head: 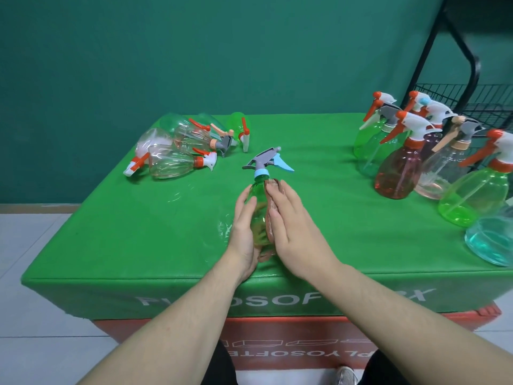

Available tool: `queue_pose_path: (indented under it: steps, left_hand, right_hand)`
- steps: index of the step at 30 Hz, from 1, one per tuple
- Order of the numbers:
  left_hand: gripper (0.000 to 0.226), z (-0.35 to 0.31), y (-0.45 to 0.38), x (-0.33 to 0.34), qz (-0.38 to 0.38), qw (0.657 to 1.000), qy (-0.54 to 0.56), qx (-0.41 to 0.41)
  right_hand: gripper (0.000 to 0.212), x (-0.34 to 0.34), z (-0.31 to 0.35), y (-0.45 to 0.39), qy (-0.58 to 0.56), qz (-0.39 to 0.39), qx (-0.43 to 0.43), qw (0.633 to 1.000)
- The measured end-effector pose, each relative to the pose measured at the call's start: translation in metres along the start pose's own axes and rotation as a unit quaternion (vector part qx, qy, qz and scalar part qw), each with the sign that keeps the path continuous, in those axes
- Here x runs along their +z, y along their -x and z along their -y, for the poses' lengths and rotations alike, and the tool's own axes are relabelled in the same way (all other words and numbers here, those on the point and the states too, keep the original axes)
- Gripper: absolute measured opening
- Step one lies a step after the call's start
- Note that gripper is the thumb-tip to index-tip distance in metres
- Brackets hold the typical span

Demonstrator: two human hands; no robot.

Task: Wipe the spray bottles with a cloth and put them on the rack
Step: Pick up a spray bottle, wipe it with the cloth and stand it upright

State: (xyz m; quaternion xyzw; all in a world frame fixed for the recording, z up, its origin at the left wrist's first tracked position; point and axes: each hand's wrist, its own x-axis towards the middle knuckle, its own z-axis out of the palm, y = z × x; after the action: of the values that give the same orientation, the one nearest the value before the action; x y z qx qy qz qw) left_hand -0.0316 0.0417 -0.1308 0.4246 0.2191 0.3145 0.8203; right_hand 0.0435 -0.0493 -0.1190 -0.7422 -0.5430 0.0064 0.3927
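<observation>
A green spray bottle (259, 202) with a grey head and blue trigger is held upright over the green table (111, 232). My left hand (244, 229) grips its left side and base. My right hand (291, 226) lies with straight fingers against the bottle's right side, pressing a brownish cloth (270, 215) onto it. Part of the cloth shows under the bottle's base. Several clear and green bottles (177, 151) lie on their sides at the back left. Several bottles (433, 157) stand upright at the right. A black wire rack (477, 101) is at the far right.
The table is a green padded box on a red box, with its front edge just below my wrists. A teal bottle (491, 237) stands at the right edge. Tiled floor shows on the left, and a green wall is behind.
</observation>
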Motion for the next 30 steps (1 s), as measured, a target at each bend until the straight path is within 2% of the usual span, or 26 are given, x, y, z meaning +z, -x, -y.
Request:
queue_pose_path:
  steps: [4,7,9,19,22,30]
  left_hand:
    - [0.042,-0.002,0.000,0.003,-0.033,0.999,0.004,0.019]
    - [0.072,-0.005,0.002,0.004,-0.051,0.998,0.019,0.026]
    - [0.082,-0.005,0.002,0.003,-0.051,0.998,0.023,0.033]
    - [0.071,0.000,-0.002,-0.004,0.008,0.999,0.032,0.009]
    - [0.077,0.000,-0.003,-0.006,0.023,0.999,0.013,-0.019]
    - [0.094,0.002,-0.007,-0.008,0.035,0.999,-0.001,-0.028]
  right_hand:
    - [0.056,0.002,0.000,0.020,0.011,0.012,-0.007,1.000]
    - [0.056,0.007,-0.002,0.030,0.018,0.019,-0.020,0.999]
    - [0.055,0.007,-0.004,0.032,0.020,0.024,-0.014,0.999]
    - [0.054,-0.001,0.007,0.020,-0.037,0.009,0.018,0.999]
    - [0.053,-0.004,0.009,0.004,-0.031,-0.011,0.017,0.999]
    - [0.049,-0.013,0.013,-0.039,-0.087,0.020,0.099,0.991]
